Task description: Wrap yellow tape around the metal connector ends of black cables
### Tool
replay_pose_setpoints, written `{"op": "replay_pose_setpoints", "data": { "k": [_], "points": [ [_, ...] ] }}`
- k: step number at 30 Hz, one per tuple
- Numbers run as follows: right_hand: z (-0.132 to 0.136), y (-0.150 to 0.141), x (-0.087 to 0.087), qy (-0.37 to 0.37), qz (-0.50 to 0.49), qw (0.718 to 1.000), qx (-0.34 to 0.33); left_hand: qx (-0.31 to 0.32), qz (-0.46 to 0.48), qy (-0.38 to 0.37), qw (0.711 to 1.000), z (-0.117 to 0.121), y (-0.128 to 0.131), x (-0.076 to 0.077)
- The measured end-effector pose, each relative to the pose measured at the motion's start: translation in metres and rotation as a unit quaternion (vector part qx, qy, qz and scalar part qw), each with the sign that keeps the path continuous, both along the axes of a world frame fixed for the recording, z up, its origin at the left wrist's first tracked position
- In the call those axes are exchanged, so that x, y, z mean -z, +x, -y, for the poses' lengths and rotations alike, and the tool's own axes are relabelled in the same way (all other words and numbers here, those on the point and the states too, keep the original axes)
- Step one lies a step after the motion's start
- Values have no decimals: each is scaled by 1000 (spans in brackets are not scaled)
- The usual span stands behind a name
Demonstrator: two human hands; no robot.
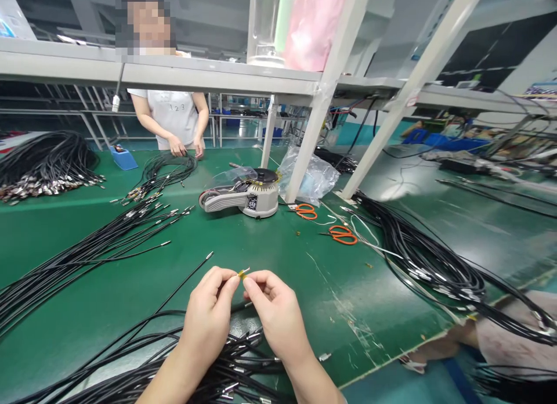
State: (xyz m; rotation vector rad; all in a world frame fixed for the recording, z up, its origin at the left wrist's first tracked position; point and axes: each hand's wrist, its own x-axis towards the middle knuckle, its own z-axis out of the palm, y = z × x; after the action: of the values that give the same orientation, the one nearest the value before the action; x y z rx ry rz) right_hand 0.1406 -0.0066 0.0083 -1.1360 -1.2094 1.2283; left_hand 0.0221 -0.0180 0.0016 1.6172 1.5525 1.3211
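Note:
My left hand [211, 311] and my right hand [276, 311] meet over the green table, fingertips pinched together on a small yellow-and-metal connector piece [242, 272]. A black cable end [241, 305] runs under my hands. Below my wrists lies a bundle of black cables with metal tips [217, 369]. One single black cable [187, 279] stretches away to the upper left of my hands.
A grey tape dispenser [246, 198] stands mid-table beside a clear plastic bag [311, 175]. Two orange scissors [343, 234] lie right of it. Cable bundles lie at left [87, 247] and right [435, 264]. A person [172, 116] handles cables across the table. White frame posts [319, 111] rise behind the dispenser.

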Motion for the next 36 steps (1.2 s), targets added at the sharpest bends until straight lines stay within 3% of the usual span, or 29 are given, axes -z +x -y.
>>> {"op": "replay_pose_setpoints", "data": {
  "k": [7,22,26,31,36],
  "points": [
    [-1,0,0,1,-1,1000,-5,45,182,-126,974,0,2,-2],
    [1,5,-4,17,20,999,-34,142,358,-171,907,-1,-3,-6],
    [1,6,-1,46,41,997,-42,182,394,-203,878,-2,-5,-12],
    [-2,14,6,143,73,985,-66,265,410,-258,834,-7,-14,-14],
    [-8,26,3,237,46,952,-188,375,415,-332,760,-7,-22,-7]
  ]
}}
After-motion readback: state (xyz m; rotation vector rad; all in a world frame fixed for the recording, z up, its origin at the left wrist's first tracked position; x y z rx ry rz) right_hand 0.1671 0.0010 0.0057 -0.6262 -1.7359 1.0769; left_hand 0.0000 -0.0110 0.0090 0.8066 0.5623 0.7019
